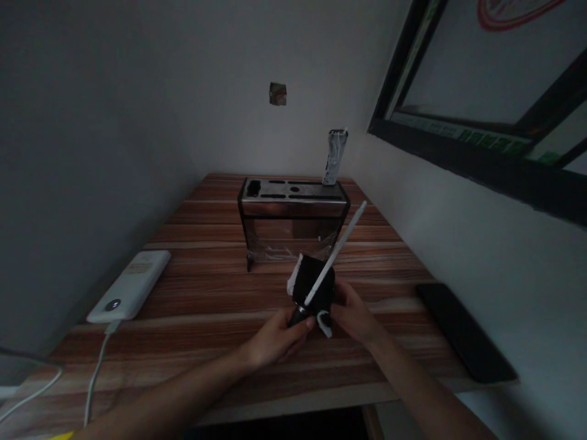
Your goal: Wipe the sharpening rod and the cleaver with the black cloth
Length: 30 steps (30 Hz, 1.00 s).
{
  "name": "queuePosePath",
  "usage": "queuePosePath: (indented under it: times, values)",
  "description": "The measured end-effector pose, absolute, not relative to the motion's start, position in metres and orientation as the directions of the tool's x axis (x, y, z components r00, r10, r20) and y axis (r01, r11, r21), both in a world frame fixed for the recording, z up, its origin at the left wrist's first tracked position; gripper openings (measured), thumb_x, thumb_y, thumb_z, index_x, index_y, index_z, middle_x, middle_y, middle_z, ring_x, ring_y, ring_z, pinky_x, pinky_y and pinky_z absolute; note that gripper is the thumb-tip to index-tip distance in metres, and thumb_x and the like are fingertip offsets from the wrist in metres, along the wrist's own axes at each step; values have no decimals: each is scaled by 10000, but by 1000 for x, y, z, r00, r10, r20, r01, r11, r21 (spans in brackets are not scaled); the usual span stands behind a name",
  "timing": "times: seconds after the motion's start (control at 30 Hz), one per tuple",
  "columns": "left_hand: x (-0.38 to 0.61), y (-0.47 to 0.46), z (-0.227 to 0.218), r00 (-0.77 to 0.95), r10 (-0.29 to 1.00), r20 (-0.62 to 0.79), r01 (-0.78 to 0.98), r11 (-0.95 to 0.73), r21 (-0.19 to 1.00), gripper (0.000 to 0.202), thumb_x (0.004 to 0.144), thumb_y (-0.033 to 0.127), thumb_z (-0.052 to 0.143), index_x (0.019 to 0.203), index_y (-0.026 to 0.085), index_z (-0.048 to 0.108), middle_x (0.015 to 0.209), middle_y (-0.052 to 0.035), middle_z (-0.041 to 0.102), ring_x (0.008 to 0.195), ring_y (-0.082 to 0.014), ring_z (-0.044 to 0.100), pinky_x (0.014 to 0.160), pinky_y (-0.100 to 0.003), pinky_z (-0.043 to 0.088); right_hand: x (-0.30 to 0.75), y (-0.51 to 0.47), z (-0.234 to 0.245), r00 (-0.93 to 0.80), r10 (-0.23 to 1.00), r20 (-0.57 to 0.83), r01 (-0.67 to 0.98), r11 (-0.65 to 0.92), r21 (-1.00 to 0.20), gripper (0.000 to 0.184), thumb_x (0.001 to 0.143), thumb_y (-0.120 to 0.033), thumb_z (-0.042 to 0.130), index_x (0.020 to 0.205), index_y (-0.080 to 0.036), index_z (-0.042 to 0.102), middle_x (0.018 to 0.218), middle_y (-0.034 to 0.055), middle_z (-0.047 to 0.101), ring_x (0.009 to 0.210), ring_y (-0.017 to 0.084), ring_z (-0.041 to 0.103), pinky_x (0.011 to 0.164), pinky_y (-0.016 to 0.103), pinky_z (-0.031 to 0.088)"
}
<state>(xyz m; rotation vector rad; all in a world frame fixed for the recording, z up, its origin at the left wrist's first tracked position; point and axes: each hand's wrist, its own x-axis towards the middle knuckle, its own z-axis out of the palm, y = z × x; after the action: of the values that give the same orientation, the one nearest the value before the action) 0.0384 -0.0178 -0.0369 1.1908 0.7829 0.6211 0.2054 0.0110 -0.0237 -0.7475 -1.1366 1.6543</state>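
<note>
My left hand [279,335] is closed round the dark handle of a knife with a long white blade [337,252] that points up and to the right. My right hand [352,313] is closed on a black cloth with white edges [314,287], pressed against the base of the blade. Both hands hover over the middle of the wooden table [215,293]. Just behind them stands a metal knife holder [291,214] with slots in its top and clear plastic wrap low on its front.
A white power bank [131,284] with a white cable [94,379] lies at the left. A black phone [465,330] lies flat at the right edge. A silvery packet [334,156] leans on the back wall behind the holder. A dark-framed window [481,153] is at the right.
</note>
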Motion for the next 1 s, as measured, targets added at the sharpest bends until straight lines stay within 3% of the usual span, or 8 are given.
queuePosePath:
  times: [0.17,0.37,0.6,0.77,1.0]
  values:
    - [41,-17,-37,548,799,-248,39,272,962,424,745,572,526,691,154,477,370,117,350,277,-27,241,287,-157,161,202,13,-18,-287,956,56,-112,25,-993,372,589,-289,775,922,-229,622,865,-6,684,806,163,629,724,267,499]
    - [43,-16,-32,494,820,-289,118,266,957,400,762,541,520,664,157,466,378,112,348,291,-28,256,309,-157,162,200,12,-13,-228,969,96,116,125,-985,354,626,-318,737,926,-185,605,877,34,679,828,204,628,745,320,506]
    - [43,-16,-29,536,791,-295,152,254,955,425,749,554,504,583,175,410,363,106,337,289,-28,251,287,-152,163,192,6,-7,-193,977,87,117,111,-987,335,624,-304,728,906,-174,600,862,44,692,807,211,647,723,320,524]
    - [40,-15,-34,521,776,-356,177,310,934,379,750,535,524,690,167,460,392,121,335,273,-34,246,256,-148,190,193,4,-4,-168,983,69,78,83,-993,289,627,-324,736,838,-169,613,826,46,693,778,208,645,702,311,525]
    - [39,-14,-32,546,787,-288,188,220,957,349,802,504,482,805,156,497,484,97,356,359,-52,285,336,-163,219,201,11,-7,-68,995,74,32,77,-997,289,619,-332,741,822,-165,621,780,31,692,725,191,637,655,293,512]
